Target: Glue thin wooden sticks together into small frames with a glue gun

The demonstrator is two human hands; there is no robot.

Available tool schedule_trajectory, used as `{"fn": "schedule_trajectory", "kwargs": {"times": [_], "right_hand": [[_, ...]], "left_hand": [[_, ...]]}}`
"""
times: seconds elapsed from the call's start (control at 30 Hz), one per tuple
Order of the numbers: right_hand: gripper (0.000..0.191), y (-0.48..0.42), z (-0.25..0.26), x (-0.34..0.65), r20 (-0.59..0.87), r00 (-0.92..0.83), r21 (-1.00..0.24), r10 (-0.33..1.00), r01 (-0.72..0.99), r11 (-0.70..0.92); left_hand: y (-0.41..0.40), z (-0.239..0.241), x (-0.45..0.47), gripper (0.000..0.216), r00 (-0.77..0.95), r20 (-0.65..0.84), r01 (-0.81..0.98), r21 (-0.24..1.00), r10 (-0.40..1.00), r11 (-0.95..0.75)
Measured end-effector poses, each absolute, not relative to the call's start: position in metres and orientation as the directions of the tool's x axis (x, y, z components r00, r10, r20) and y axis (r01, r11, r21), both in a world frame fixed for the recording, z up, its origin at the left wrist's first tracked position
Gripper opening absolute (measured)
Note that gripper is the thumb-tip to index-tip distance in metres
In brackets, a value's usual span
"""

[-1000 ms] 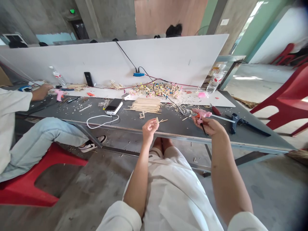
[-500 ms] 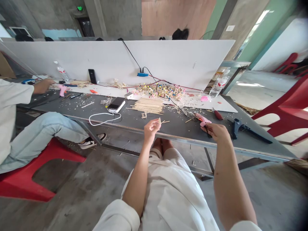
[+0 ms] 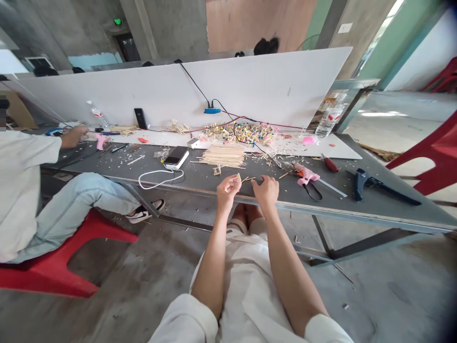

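Note:
My left hand (image 3: 227, 190) is closed in a pinch on a small piece of wooden stick (image 3: 239, 177), above the table's front edge. Close beside it on the right is my right hand (image 3: 266, 191), its fingers apart and nothing seen in them. Short loose sticks (image 3: 249, 179) lie between the two hands. Just beyond is a pile of thin wooden sticks (image 3: 223, 156), with a small stick frame (image 3: 217, 169) in front of it. A pink hot glue gun (image 3: 306, 175) rests on its side to the right, a pale glue stick (image 3: 332, 187) protruding from its back.
Colour-tipped stick pieces (image 3: 246, 133) are heaped at the white board (image 3: 278, 90). A white device (image 3: 176, 157) with a looped cable sits left. Rightward lie a red-handled tool (image 3: 331, 165) and a dark tool with a long bar (image 3: 360, 183). A co-worker's hand (image 3: 74, 136) is far left.
My right hand has let go of the pink glue gun, leaving it on the table, and has moved left beside my left hand. The left hand keeps its pinch. The view has shifted slightly.

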State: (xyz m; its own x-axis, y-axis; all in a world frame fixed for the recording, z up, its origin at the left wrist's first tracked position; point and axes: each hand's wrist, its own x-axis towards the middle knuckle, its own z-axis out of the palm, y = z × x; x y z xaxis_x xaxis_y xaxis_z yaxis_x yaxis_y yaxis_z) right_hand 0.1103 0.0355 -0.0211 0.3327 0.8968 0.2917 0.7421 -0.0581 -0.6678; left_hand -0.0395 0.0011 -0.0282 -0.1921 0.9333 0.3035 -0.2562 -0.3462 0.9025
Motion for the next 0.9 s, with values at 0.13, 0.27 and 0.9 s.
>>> {"fn": "schedule_trajectory", "kwargs": {"times": [0.13, 0.27, 0.9], "right_hand": [[0.056, 0.038, -0.022, 0.088, 0.242, 0.393, -0.589, 0.887, 0.786, -0.187], [0.053, 0.038, -0.018, 0.079, 0.254, 0.433, -0.579, 0.865, 0.785, -0.222], [0.068, 0.018, -0.028, 0.154, 0.270, 0.028, -0.963, 0.962, -0.018, 0.271]], "left_hand": [[0.001, -0.029, -0.039, 0.048, -0.180, 0.307, -0.244, 0.907, 0.935, -0.344], [0.002, -0.030, -0.038, 0.047, -0.172, 0.318, -0.233, 0.906, 0.932, -0.352], [0.019, -0.022, -0.046, 0.049, 0.030, 0.352, -0.063, 0.935, 0.936, -0.349]]}}
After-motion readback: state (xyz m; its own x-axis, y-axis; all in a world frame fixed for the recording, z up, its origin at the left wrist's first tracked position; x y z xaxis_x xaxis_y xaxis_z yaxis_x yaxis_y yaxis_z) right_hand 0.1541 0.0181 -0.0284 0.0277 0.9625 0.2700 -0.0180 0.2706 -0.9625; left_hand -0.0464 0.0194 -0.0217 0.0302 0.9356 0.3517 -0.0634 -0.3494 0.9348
